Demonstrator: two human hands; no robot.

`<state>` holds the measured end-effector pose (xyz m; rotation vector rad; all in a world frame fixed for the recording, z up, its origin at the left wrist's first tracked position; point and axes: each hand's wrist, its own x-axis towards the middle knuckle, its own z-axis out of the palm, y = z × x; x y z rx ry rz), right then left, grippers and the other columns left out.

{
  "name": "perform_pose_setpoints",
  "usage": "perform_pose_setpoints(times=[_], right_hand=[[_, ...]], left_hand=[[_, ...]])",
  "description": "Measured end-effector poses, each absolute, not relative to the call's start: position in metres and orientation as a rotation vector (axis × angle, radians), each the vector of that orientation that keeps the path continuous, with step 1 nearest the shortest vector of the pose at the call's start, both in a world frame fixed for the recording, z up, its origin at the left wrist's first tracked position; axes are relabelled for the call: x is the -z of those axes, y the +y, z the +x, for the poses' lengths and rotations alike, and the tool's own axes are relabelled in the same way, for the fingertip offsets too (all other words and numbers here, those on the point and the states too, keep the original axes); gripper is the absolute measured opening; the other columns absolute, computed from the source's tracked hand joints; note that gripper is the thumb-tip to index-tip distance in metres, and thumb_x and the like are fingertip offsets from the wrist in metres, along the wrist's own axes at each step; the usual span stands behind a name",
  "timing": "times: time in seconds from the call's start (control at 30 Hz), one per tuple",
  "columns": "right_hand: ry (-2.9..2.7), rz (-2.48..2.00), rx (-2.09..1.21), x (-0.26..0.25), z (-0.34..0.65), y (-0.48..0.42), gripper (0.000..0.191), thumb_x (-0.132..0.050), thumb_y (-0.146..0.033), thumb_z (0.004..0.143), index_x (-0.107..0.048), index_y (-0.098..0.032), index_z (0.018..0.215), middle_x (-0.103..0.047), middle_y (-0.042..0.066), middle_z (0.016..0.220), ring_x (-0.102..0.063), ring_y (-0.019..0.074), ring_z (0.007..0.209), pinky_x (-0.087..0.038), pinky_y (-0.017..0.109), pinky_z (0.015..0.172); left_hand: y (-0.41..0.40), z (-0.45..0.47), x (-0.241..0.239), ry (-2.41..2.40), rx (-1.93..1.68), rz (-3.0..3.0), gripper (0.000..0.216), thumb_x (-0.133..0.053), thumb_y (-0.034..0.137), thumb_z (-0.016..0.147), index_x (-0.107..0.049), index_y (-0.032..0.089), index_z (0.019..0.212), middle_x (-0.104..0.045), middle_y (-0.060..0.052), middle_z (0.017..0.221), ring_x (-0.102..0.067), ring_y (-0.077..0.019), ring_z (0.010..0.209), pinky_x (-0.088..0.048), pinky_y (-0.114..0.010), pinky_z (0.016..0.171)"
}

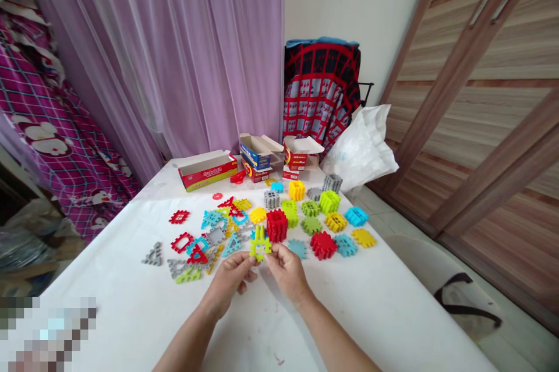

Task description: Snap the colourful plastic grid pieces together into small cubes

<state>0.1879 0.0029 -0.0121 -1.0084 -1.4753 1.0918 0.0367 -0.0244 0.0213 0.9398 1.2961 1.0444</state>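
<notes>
Both of my hands pinch a small yellow-green comb-edged building piece [260, 246] above the white table [131, 302]. My left hand [230, 280] grips its lower left side, and my right hand [286, 270] grips its lower right side. Just beyond it stands a red assembled cube [276, 225]. Several loose flat pieces [205, 238] in red, blue, grey and yellow lie to the left. Assembled blocks [336, 222] in yellow, green, blue, red and grey sit to the right.
Open cardboard boxes [208, 171] stand at the table's far edge, with a white plastic bag [360, 148] to their right. A patterned cloth [321, 89] hangs behind, purple curtains [183, 52] on the left, and wooden wardrobe doors [480, 98] on the right.
</notes>
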Motion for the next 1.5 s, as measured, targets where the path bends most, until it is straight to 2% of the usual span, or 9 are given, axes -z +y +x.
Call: perform_pose_setpoints(times=[0.13,0.3,0.43,0.6,0.67,0.83,1.17,1.4,1.5], right_hand=[[-1.452,-1.012,-1.141,0.011,0.191,0.003,0.017,-0.059,-0.036,0.079,-0.058,-0.020,0.084,-0.066,-0.001,0.066,-0.056,0.0134,0.054,-0.045,0.024,0.051],[-1.568,-1.085,-1.032,0.008,0.187,-0.002,0.006,-0.056,-0.025,0.075,-0.054,-0.022,0.080,-0.057,-0.007,0.052,-0.050,0.0117,0.046,-0.036,0.022,0.047],[-1.679,-1.087,-0.987,0.002,0.189,-0.008,0.003,-0.056,-0.023,0.075,-0.057,-0.022,0.077,-0.066,-0.003,0.063,-0.059,0.0134,0.056,-0.041,0.022,0.052],[-1.956,-1.156,-0.698,-0.019,0.212,-0.013,0.011,-0.058,-0.022,0.079,-0.065,-0.023,0.072,-0.068,-0.002,0.063,-0.062,0.0141,0.058,-0.045,0.024,0.060],[-2.032,-1.146,-0.481,-0.031,0.224,-0.014,0.008,-0.060,-0.021,0.080,-0.068,-0.023,0.083,-0.071,0.001,0.077,-0.065,0.0167,0.072,-0.048,0.027,0.070],[-2.393,-1.088,-0.207,-0.057,0.240,-0.015,0.053,-0.071,-0.030,0.076,-0.055,-0.023,0.125,-0.060,0.009,0.123,-0.054,0.0260,0.111,-0.043,0.039,0.093],[-2.658,-1.150,-0.238,-0.061,0.239,-0.011,0.038,-0.072,-0.036,0.075,-0.059,-0.024,0.109,-0.063,0.004,0.105,-0.054,0.0237,0.100,-0.041,0.036,0.083],[-2.494,-1.269,-0.317,-0.072,0.278,0.006,0.048,-0.072,-0.035,0.073,-0.061,-0.025,0.119,-0.062,0.005,0.111,-0.058,0.0227,0.102,-0.044,0.034,0.086],[-2.411,-1.438,-0.237,-0.080,0.314,0.025,0.050,-0.071,-0.033,0.073,-0.061,-0.024,0.122,-0.063,0.006,0.113,-0.059,0.0242,0.104,-0.046,0.035,0.088]], left_hand=[[-0.018,0.043,-0.018,1.292,-1.120,0.907,0.048,-0.076,0.057,0.057,-0.062,0.018,0.080,-0.064,0.000,0.070,-0.053,-0.0078,0.048,-0.028,-0.016,0.035],[-0.018,0.046,-0.014,1.277,-1.162,0.913,0.046,-0.072,0.058,0.063,-0.059,0.019,0.083,-0.056,0.005,0.054,-0.047,-0.0069,0.041,-0.027,-0.015,0.036],[-0.023,0.044,-0.013,1.277,-1.179,0.901,0.046,-0.070,0.060,0.065,-0.054,0.021,0.085,-0.059,0.005,0.054,-0.053,-0.0096,0.045,-0.030,-0.016,0.036],[-0.026,0.039,-0.010,1.330,-1.164,0.924,0.048,-0.062,0.065,0.069,-0.050,0.022,0.086,-0.055,0.007,0.042,-0.035,-0.0057,0.030,-0.022,-0.015,0.032],[-0.026,0.039,-0.009,1.336,-1.129,0.973,0.050,-0.063,0.066,0.068,-0.051,0.022,0.086,-0.054,0.007,0.040,-0.032,-0.0050,0.028,-0.020,-0.015,0.032],[-0.028,0.047,-0.012,1.307,-0.991,1.061,0.056,-0.066,0.069,0.061,-0.056,0.019,0.084,-0.052,0.007,0.039,-0.033,-0.0052,0.029,-0.022,-0.016,0.031],[-0.029,0.053,-0.014,1.338,-0.911,1.070,0.069,-0.065,0.078,0.053,-0.057,0.018,0.084,-0.049,0.008,0.038,-0.034,-0.0055,0.030,-0.021,-0.017,0.032],[-0.028,0.050,-0.012,1.230,-0.945,1.071,0.071,-0.065,0.075,0.061,-0.059,0.018,0.103,-0.068,-0.003,0.080,-0.056,-0.0095,0.049,-0.032,-0.017,0.034],[-0.030,0.048,-0.011,1.229,-0.917,1.079,0.067,-0.065,0.072,0.064,-0.060,0.019,0.104,-0.067,-0.002,0.081,-0.057,-0.0103,0.053,-0.034,-0.017,0.036]])
